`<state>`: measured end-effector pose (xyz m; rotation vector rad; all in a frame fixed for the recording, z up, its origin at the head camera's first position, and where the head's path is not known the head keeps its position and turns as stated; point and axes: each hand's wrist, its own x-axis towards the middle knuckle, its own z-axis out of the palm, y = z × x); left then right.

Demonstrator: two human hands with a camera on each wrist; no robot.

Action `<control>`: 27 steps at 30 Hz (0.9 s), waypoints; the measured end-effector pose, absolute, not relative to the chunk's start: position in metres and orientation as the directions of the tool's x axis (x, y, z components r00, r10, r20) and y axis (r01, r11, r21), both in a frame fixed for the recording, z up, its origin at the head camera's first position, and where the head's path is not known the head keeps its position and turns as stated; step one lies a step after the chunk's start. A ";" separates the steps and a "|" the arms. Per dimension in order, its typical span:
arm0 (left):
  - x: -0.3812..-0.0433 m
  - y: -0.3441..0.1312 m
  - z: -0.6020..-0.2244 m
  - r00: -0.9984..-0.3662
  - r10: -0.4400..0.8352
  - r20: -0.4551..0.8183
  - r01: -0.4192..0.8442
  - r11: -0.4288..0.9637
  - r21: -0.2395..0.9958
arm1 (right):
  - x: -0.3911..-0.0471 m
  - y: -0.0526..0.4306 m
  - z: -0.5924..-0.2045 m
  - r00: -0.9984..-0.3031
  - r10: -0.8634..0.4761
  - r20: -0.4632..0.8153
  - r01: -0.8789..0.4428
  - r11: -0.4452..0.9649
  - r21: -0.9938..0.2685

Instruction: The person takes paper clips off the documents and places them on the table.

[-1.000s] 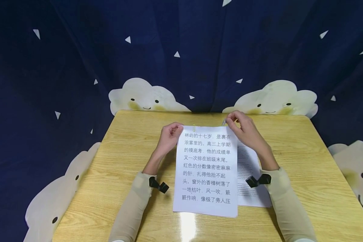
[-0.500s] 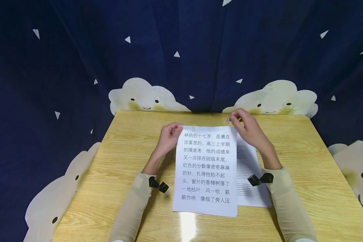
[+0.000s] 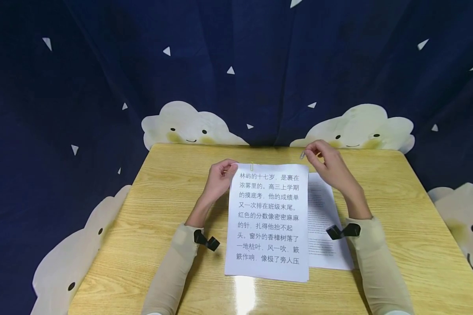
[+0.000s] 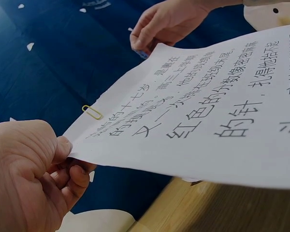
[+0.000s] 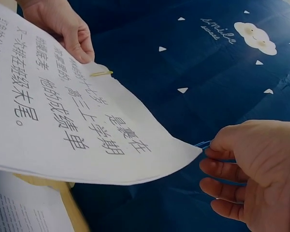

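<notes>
Pinched at its top left corner by my left hand (image 3: pixel 218 179), a white sheaf of paper (image 3: pixel 268 272) with large printed Chinese text is held up over the table. Along its top edge sits a yellow paper clip (image 4: pixel 92 112), near the left hand. My right hand (image 3: pixel 329 166) is just beyond the top right corner, thumb and forefinger pinching a blue paper clip (image 5: pixel 202 144). In the head view a small gap shows between that clip and the paper; in the right wrist view the clip lies right at the corner. The other right fingers are loosely curled.
Another printed sheet (image 3: pixel 326 258), in smaller type, lies on the wooden table (image 3: pixel 402 210) to the right, partly covered by the held paper. Beyond the table's back edge hangs a dark blue curtain (image 3: pixel 260 78) with clouds and white triangles.
My right hand has moved right and slightly away from me, drawing the blue paper clip off from the top right corner. The left hand stays put; the paper has shifted very slightly left.
</notes>
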<state>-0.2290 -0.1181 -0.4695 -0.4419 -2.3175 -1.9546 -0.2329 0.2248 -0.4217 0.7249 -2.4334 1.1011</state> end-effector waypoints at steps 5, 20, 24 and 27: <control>-0.221 -0.117 -0.456 -0.956 0.182 0.230 0.258 0.144 0.955 | -0.234 0.230 -0.422 -0.802 -0.297 0.518 -0.584 0.572 -0.576; -0.226 -0.117 -0.463 -0.958 0.170 0.230 0.255 0.140 0.957 | -0.237 0.242 -0.422 -0.827 -0.275 0.491 -0.547 0.597 -0.587; -0.230 -0.118 -0.472 -0.958 0.165 0.233 0.257 0.143 0.956 | -0.238 0.246 -0.424 -0.837 -0.265 0.479 -0.530 0.611 -0.589; -0.231 -0.118 -0.474 -0.958 0.158 0.239 0.263 0.148 0.954 | -0.241 0.249 -0.426 -0.844 -0.255 0.472 -0.518 0.616 -0.593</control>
